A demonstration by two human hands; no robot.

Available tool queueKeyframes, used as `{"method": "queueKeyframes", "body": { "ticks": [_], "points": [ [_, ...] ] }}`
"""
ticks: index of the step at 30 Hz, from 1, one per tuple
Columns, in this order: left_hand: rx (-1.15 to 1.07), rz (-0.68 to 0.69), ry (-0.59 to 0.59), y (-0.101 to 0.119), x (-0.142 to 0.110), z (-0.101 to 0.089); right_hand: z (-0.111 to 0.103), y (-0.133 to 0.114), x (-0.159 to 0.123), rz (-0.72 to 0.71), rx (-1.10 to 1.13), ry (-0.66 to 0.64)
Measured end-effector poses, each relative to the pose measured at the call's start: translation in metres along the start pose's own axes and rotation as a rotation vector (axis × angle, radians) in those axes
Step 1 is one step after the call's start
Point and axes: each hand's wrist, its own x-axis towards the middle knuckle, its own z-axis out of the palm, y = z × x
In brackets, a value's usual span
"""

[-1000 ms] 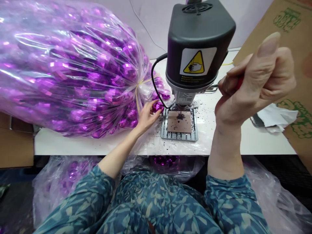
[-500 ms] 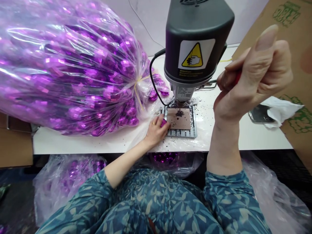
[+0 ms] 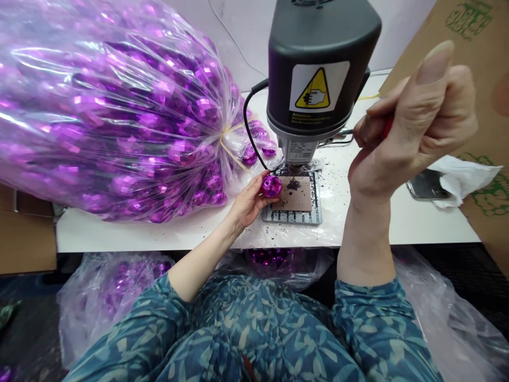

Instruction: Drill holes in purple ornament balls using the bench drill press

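Note:
Between the thumb and fingers of my left hand (image 3: 250, 200) is a shiny purple faceted ball (image 3: 272, 186). That hand is over the left edge of the drill press base (image 3: 292, 218), beside a brown board (image 3: 301, 201) with a small hole and dark shavings on it. Above the board stands the dark drill press head (image 3: 324, 69) with a yellow warning label. My right hand (image 3: 417, 116) is raised at the right, closed around the red-tipped feed lever (image 3: 387, 127). Most of the lever's grip is hidden by my fingers.
A large clear bag (image 3: 131, 116) of purple balls, tied with yellow string (image 3: 233, 148), fills the left. Loose balls (image 3: 258, 143) lie behind a black cable. A phone (image 3: 427, 184), white tissue (image 3: 465, 178) and cardboard box (image 3: 473, 63) are at the right.
My left hand has moved from the loose balls to the base's left edge, then turned so the ball it holds faces up. My right hand has stayed on the lever.

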Motion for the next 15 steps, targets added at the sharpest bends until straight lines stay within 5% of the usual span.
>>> {"method": "queueKeyframes", "body": {
  "ticks": [6, 15],
  "points": [
    [0.035, -0.079, -0.075, -0.005, 0.001, -0.007, 0.001, 0.003, 0.001, -0.01, 0.053, 0.039],
    [0.225, 0.129, -0.042, -0.018, 0.022, -0.013, 0.002, 0.004, 0.0, -0.034, 0.059, 0.044]
  ]
}}
